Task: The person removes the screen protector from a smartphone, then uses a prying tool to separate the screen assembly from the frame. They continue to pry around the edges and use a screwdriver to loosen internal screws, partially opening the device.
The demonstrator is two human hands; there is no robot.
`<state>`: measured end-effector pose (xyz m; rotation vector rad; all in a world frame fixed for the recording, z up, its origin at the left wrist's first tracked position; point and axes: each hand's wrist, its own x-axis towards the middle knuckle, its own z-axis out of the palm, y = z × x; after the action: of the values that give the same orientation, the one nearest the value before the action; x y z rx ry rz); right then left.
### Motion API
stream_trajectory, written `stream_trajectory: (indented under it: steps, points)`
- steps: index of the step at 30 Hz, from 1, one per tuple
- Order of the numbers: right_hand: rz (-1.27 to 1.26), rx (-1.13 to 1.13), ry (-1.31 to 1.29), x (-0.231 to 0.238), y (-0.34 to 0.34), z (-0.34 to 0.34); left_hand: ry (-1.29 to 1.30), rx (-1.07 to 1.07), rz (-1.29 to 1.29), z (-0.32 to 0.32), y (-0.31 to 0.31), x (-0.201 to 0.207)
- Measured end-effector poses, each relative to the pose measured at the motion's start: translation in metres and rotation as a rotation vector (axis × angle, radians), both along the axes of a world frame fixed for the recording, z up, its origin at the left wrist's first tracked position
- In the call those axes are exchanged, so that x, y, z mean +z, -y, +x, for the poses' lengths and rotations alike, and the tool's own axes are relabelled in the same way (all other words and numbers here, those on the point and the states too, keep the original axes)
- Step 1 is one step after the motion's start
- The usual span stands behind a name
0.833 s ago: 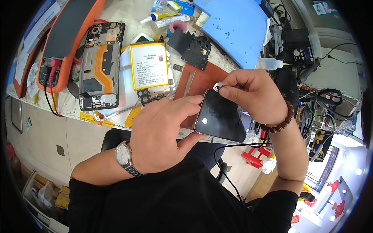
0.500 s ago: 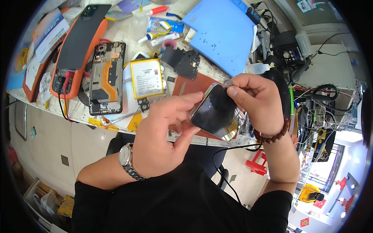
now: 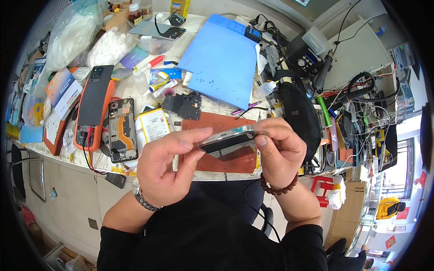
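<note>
Between my two hands, above the bench, is a phone (image 3: 228, 143) with a silver frame and a dark glass face. It is tilted so that one narrow edge faces up. My left hand (image 3: 165, 165) grips its left end with thumb and fingers. At the right end, my right hand (image 3: 282, 151) pinches the corner; whether a small part is also between those fingertips I cannot make out. Below the phone lies a reddish-brown mat (image 3: 235, 166). An opened phone (image 3: 122, 131) with an orange ribbon cable and a white battery with a yellow border (image 3: 153, 124) lie to the left.
A dark phone back panel (image 3: 98, 90) rests on an orange-cased multimeter (image 3: 92, 143) with leads. Black thin sheets (image 3: 187, 106) and a large blue mat (image 3: 219, 67) lie farther back. On the right are a black pouch (image 3: 298, 119), a small bottle (image 3: 264, 90) and tangled cables.
The phone has turned from showing its dark face to showing its narrow edge. My view has shifted, bringing more of the bench's back into sight. Both hands still hold the phone.
</note>
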<state>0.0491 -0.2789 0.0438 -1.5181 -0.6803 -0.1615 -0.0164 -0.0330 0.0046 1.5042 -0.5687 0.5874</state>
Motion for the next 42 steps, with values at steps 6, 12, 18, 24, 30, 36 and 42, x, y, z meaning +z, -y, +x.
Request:
stream_trajectory:
  steps: [6, 12, 18, 24, 30, 36, 42]
  points:
    - [-0.022, 0.052, 0.107, 0.000, 0.014, -0.012, -0.028, 0.006, -0.107, -0.014, 0.030, -0.010]
    - [-0.041, 0.076, 0.174, 0.000, 0.018, -0.022, -0.042, 0.034, -0.071, -0.027, 0.043, -0.019]
    - [-0.005, 0.086, 0.178, -0.005, 0.023, -0.028, -0.021, 0.020, -0.157, -0.028, 0.051, -0.018]
    - [0.037, 0.069, 0.187, -0.009, 0.025, -0.039, 0.034, 0.019, -0.117, -0.029, 0.054, -0.018]
    - [0.020, 0.020, 0.239, -0.007, 0.025, -0.046, -0.002, -0.010, -0.089, -0.024, 0.056, -0.011]
    - [0.039, -0.041, 0.301, -0.006, 0.020, -0.053, -0.011, -0.003, -0.003, -0.019, 0.070, 0.004]
    - [0.007, -0.097, 0.318, -0.005, 0.025, -0.055, -0.010, 0.032, 0.026, -0.012, 0.082, 0.009]
